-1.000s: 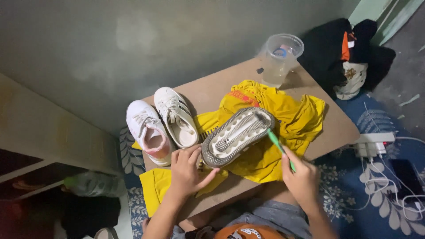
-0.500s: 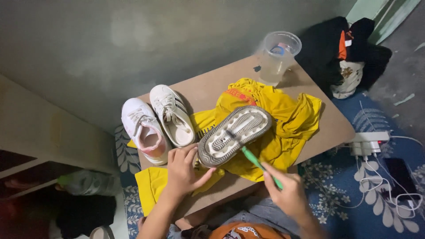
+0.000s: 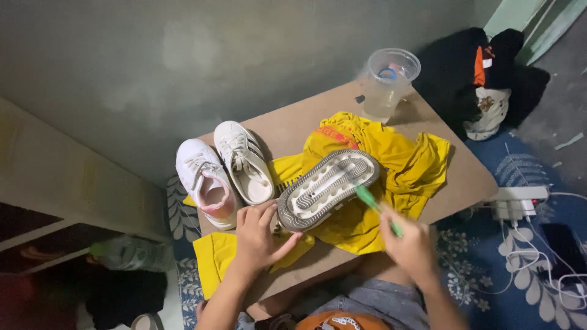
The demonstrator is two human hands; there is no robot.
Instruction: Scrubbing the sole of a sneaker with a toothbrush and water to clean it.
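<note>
A grey shoe (image 3: 328,188) lies sole up on a crumpled yellow cloth (image 3: 391,159) on a small brown table (image 3: 465,180). My left hand (image 3: 257,238) grips the shoe's heel end and tilts it. My right hand (image 3: 411,244) holds a green toothbrush (image 3: 376,208), whose head touches the sole's right edge. The shoe's upper is hidden under the sole.
Two white sneakers (image 3: 223,171) stand side by side at the table's left. A clear plastic cup (image 3: 388,82) with liquid stands at the far corner. Dark bags (image 3: 483,79) lie on the floor to the right, and a power strip (image 3: 516,201) with cables on a blue rug.
The toothbrush has moved left along the sole's edge and then back toward its right edge. My right hand shifted lower. My left hand keeps the shoe in place.
</note>
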